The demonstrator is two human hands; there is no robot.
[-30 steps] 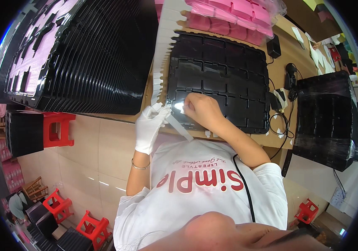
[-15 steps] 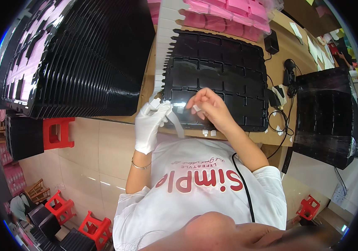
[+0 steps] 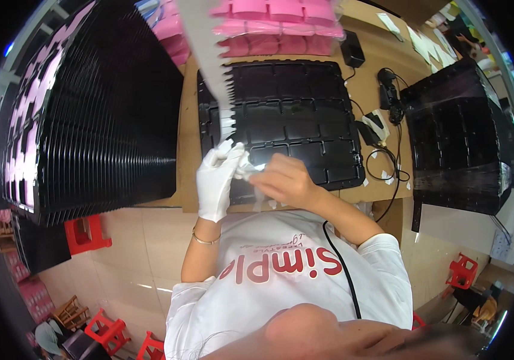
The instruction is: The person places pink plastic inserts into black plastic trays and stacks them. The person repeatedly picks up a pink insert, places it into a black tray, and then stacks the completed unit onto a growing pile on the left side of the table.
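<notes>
My left hand (image 3: 216, 183), in a white glove, is closed on the lower end of a long white strip (image 3: 214, 78). The strip has pointed tabs along its right edge and runs up out of the picture. Bare and pinched, my right hand (image 3: 287, 180) meets the gloved fingertips; what lies between its fingers is hidden. A pale translucent strip (image 3: 259, 198) hangs below the hands, blurred. Beneath and beyond them lies a black plastic tray (image 3: 314, 126) with moulded compartments.
Tall stacks of black trays stand left (image 3: 107, 120) and right (image 3: 458, 132). Bagged pink pieces (image 3: 278, 27) sit at the back. A black box (image 3: 353, 49), cables (image 3: 389, 157) and small white scraps (image 3: 387, 179) lie on the brown table (image 3: 380, 60). Red stools (image 3: 87, 234) are on the floor.
My right hand has moved in to the gloved fingers and closed; the small white piece seen at its fingers before is now hidden. The whole view has shifted.
</notes>
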